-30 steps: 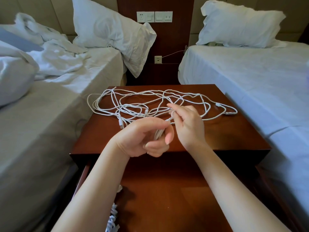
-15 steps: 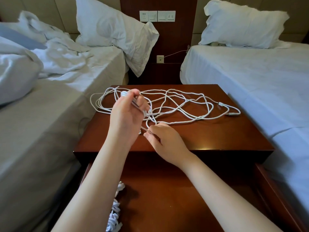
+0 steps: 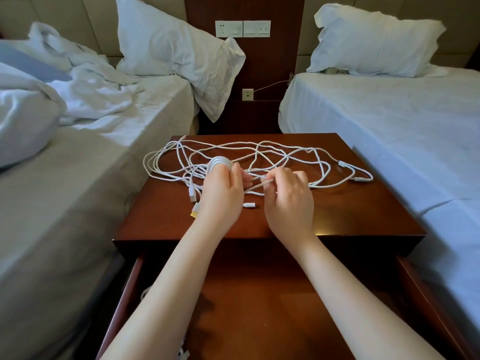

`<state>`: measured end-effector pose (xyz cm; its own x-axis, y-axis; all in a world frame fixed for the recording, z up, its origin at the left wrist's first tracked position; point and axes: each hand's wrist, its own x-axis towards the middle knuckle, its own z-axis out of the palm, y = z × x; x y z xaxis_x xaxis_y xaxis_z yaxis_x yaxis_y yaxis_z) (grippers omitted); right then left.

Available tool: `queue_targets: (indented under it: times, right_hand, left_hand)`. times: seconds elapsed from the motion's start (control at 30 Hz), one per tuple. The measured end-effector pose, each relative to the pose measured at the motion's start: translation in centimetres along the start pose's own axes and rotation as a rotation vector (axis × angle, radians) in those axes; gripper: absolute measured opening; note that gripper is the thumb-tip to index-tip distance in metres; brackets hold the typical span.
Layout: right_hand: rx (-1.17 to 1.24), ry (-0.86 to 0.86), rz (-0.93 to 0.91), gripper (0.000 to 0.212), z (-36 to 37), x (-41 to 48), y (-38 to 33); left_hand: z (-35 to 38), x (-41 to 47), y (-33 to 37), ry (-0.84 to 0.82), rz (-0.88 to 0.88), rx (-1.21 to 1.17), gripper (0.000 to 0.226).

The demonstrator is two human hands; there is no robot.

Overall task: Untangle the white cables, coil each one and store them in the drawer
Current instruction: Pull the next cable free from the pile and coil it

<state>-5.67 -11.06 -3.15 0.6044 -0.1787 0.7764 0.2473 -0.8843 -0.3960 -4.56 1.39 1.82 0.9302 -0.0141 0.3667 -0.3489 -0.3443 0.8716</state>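
moved: L hand [image 3: 220, 196] was up at far-left of tangle w/ one cable end; now lower, w/ a coil [image 3: 219, 162] of several turns wound on its fingers. R hand [image 3: 288, 201] came up from the front edge, now just beside L.
hands: L curled round coil; R pinches the strand [image 3: 257, 185] running into it.
cables: white cables [image 3: 272, 152] in a loose tangle across nightstand [image 3: 350, 216] top; plugs [image 3: 192, 197] near L hand, 2 more ends at far right.
handling: light, limp, smooth sheath. Prob slips thru a soft pinch, snags at crossings. Hold strand close to coil, feed short lengths; plugs are stiff, don't yank.
store: drawer [image 3: 415, 294] open under forearms.
hidden: L fingertips behind hand; turn count + no. of cables unclear; white bits at drawer's left edge half covered by arm, can't tell what.
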Motion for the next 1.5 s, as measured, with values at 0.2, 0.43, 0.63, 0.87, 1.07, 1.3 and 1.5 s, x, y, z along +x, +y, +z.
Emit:
queue_targets:
  times: [0.2, 0.43, 0.63, 0.87, 1.07, 1.3, 1.5]
  right_hand:
    - [0.19, -0.063, 0.216, 0.01, -1.5, 1.5, 1.7]
    - [0.441, -0.171, 0.287, 0.019, -1.8, 1.7, 1.7]
    - [0.817, -0.25, 0.468, 0.017, -2.9, 2.0, 1.9]
    - [0.618, -0.175, 0.461, 0.03, -2.9, 2.0, 2.3]
    - [0.549, -0.172, 0.365, 0.021, -2.7, 2.0, 3.3]
    - [0.417, -0.11, 0.327, 0.015, -1.9, 1.8, 3.4]
    - [0.457, -0.195, 0.182, 0.033, -1.7, 1.3, 2.7]
  left_hand:
    - [-0.9, 0.3, -2.0, -0.191, -0.077, 0.282, 0.038]
    - [-1.5, 0.0, -2.3, -0.461, -0.206, 0.098, 0.035]
    - [-2.0, -0.4, -2.2, -0.592, -0.16, 0.132, 0.03]
    - [-1.7, -0.5, -2.4, -0.53, -0.164, 0.091, 0.033]
    - [-1.3, -0.5, -2.8, -0.529, -0.139, 0.08, 0.038]
    - [-1.7, -0.7, -1.3, -0.835, -0.131, -0.237, 0.046]
    - [-1.8, -1.1, 0.8, -1.06, -0.101, -0.593, 0.041]
